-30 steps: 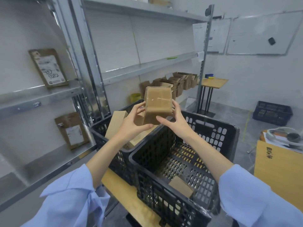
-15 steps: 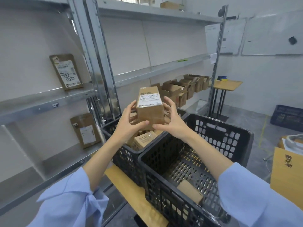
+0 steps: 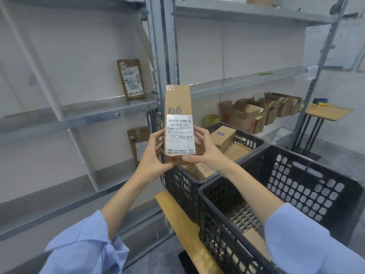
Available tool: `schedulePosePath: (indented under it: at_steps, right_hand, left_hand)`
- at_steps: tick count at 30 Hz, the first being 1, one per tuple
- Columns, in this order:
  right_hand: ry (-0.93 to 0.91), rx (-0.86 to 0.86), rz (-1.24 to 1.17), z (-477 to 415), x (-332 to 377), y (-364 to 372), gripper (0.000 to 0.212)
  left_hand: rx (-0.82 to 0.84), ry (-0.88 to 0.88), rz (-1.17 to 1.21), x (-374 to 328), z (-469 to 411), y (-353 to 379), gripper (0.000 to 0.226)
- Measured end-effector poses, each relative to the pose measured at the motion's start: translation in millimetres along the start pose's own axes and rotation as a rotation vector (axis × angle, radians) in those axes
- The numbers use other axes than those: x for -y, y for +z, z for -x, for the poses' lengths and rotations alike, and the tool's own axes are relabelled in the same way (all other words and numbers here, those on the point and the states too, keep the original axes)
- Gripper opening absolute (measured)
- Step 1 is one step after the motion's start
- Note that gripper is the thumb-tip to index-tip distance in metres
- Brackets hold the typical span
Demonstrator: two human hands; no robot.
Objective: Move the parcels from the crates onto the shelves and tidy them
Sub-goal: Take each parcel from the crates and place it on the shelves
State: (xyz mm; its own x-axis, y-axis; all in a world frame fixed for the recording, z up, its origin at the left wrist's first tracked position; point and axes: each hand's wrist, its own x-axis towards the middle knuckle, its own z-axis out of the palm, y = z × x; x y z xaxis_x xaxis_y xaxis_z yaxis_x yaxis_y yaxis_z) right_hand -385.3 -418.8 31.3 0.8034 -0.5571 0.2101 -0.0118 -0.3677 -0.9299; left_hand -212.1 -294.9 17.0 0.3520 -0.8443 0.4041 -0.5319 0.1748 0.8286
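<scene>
Near crate (image 3: 308, 186): black, closest, at right. Left hand (image 3: 153, 157) and right hand (image 3: 205, 153) both grasp the lower end of an upright labelled parcel (image 3: 178, 107), held in the air above the far crate (image 3: 181, 186). That crate contains boxes (image 3: 223, 139). Beyond, a shelved parcel (image 3: 131, 79) leans against the wall on the middle shelf (image 3: 110, 107).

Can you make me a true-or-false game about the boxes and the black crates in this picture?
1. Both the left hand and the right hand hold the tall parcel. True.
2. Its white label faces away from the camera. False: it faces the camera.
3. The far crate has parcels inside. True.
4. The left shelves hold no parcels. False: an upper parcel and a lower parcel stand there.
5. The near crate is packed full. False: much of its slatted floor shows.
</scene>
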Motion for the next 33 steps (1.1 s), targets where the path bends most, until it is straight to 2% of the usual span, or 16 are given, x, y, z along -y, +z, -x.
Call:
schedulePosePath:
  at_steps: [10, 14, 19, 27, 33]
  right_hand:
    - [-0.006, 0.192, -0.087, -49.3, 6.3, 108.3, 0.097]
    - [-0.074, 0.267, -0.031, -62.2, 18.4, 157.4, 0.104]
    - [-0.13, 0.392, -0.049, -69.8, 42.7, 228.6, 0.125]
    - [-0.193, 0.541, -0.088, -73.6, 89.7, 364.5, 0.122]
    - [-0.241, 0.587, -0.108, -75.3, 119.8, 462.5, 0.109]
  left_hand:
    - [-0.18, -0.071, -0.15, 27.6, 58.2, -97.0, 0.095]
    - [-0.23, -0.096, -0.172, 35.6, 87.2, -137.5, 0.1]
    - [-0.302, -0.12, -0.183, 38.9, 130.6, -191.5, 0.11]
    - [-0.434, -0.156, -0.29, 49.3, 219.5, -301.7, 0.104]
    - [-0.541, -0.18, -0.331, 57.0, 285.2, -376.8, 0.102]
